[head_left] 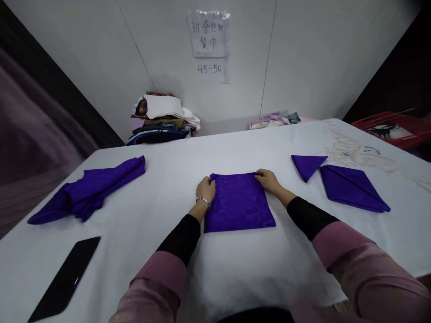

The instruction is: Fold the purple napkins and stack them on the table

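So the biggest thing here is the white-covered table (164, 197), with a crumpled purple cloth (92, 186) sprawled across its left side. Up at the far edge, left of centre, there's a messy fabric pile (163, 121) against the wall. The square purple cloth (240, 202) lies pretty much flat in the middle of the table, right in front of the person. Over on the right is a purple folded piece (350, 188) with a slanted fold line, and down at the near left a flat black slab (65, 280). Just beside the folded piece sits a smaller purple triangle (307, 166). Hands: left hand (206, 190) has its fingers pinching the square's far left corner, right hand (268, 180) is pinching the far right one. Smallest bit is the silvery bracelet (204, 201) on the left wrist.
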Demonstrator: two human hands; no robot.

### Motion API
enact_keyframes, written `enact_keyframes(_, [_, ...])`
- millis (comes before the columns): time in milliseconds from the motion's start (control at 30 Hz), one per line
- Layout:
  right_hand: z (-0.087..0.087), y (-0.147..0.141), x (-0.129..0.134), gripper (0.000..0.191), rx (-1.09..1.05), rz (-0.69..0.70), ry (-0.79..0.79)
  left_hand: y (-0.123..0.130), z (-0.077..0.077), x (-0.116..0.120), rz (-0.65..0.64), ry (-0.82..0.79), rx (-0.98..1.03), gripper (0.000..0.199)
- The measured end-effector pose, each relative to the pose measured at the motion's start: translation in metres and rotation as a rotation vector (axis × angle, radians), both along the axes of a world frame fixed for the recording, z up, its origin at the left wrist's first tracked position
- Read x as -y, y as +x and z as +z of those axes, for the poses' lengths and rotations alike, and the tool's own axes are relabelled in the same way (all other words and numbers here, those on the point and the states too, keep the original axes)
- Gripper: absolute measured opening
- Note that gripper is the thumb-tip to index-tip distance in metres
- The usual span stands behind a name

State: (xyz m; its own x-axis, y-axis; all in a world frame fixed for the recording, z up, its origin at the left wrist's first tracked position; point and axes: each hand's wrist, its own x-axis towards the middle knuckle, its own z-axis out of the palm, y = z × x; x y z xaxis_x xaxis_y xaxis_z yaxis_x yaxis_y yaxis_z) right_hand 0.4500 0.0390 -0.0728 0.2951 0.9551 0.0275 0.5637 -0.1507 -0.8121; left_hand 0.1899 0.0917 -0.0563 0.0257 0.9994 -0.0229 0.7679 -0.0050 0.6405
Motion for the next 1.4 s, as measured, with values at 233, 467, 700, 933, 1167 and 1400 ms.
enact_keyframes(233, [-0.002, -0.004, 0.002, 0.019, 0.189, -0.008, 0.043, 0.002, 0.0, 0.001, 0.012, 0.034, -0.195, 0.031])
enact_keyframes(467, [0.0, -0.005, 0.003, 0.023, 0.278, -0.012, 0.11, -0.001, 0.0, 0.001, 0.019, 0.059, -0.159, 0.031])
enact_keyframes(700, [-0.001, -0.007, -0.001, 0.025, 0.435, -0.012, 0.051, -0.004, -0.003, -0.007, 0.012, 0.051, -0.192, 0.034])
enact_keyframes(933, [-0.008, -0.004, -0.005, 0.032, 0.498, -0.051, 0.041, -0.005, -0.006, -0.014, 0.004, 0.026, -0.268, 0.035])
enact_keyframes(1167, [0.023, -0.041, 0.03, 0.046, 0.584, 0.157, 0.265, -0.004, -0.01, -0.012, 0.04, 0.052, -0.299, 0.036])
enact_keyframes(1400, [0.017, -0.101, 0.087, 0.072, 0.65, 0.746, 0.053, -0.016, 0.001, -0.031, 0.015, -0.057, -0.114, 0.037])
